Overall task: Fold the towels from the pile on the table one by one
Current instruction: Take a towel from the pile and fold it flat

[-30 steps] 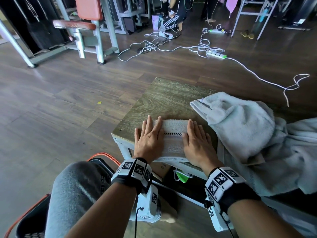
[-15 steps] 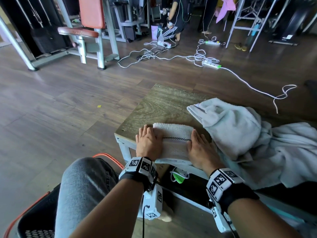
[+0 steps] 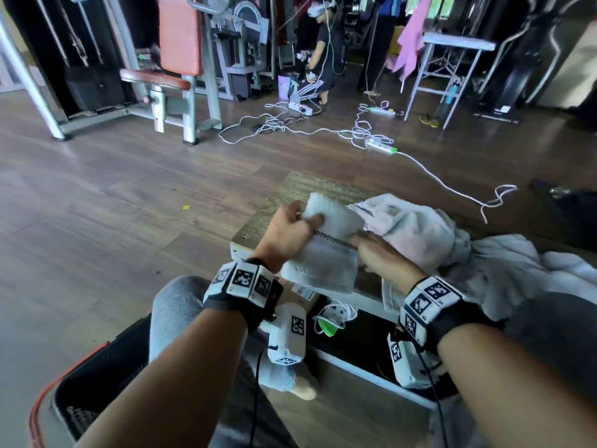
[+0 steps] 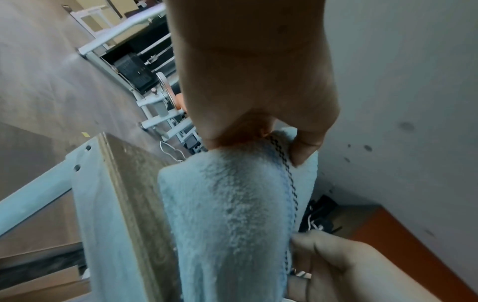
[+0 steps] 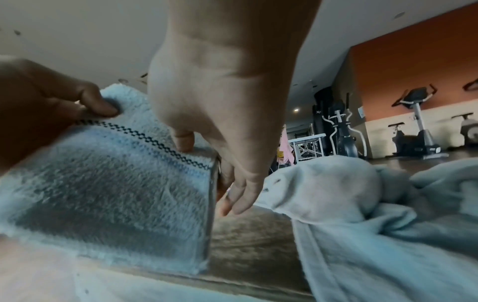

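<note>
Towel point(image 3: 326, 253) pinched by both hands, above table point(image 3: 290, 195).

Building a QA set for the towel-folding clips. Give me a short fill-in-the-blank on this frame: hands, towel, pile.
1. The folded towel is gripped by ____ hands, the left hand and the right hand.
2. A dark patterned ____ runs across the folded towel.
3. The pile of unfolded towels lies on the person's ____ side of the table.
4. The left thumb presses on the towel's ____ edge.

Missing words: both; stripe; right; top
</note>
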Motion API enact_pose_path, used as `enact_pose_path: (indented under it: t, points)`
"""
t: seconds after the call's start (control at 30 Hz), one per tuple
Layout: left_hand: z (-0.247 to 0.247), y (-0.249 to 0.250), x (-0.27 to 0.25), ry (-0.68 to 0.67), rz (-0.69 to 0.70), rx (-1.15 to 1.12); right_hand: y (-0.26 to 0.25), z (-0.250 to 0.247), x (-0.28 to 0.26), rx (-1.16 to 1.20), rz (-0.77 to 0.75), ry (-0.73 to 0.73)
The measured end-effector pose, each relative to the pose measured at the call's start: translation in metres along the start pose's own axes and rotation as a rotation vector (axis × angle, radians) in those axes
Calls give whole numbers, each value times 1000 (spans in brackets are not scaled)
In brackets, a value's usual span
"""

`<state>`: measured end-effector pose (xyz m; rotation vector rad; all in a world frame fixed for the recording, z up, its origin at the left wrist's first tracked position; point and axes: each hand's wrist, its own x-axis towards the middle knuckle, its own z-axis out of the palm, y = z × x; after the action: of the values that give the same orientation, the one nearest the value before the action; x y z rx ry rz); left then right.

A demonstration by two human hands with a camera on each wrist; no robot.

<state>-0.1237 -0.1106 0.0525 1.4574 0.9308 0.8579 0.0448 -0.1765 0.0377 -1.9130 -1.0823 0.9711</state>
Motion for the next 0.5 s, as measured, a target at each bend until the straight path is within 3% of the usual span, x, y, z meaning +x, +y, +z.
enact_pose_path:
  t: [0.13, 0.23, 0.5]
  points:
    - [-35, 23, -15, 167, 44, -119, -37, 19, -4, 101, -78, 119]
    - [-66, 35, -30, 300, 62, -121, -70, 44, -15, 125, -106, 68]
    - [-158, 50, -97, 746, 96, -51, -129, 147, -35, 213, -380, -86]
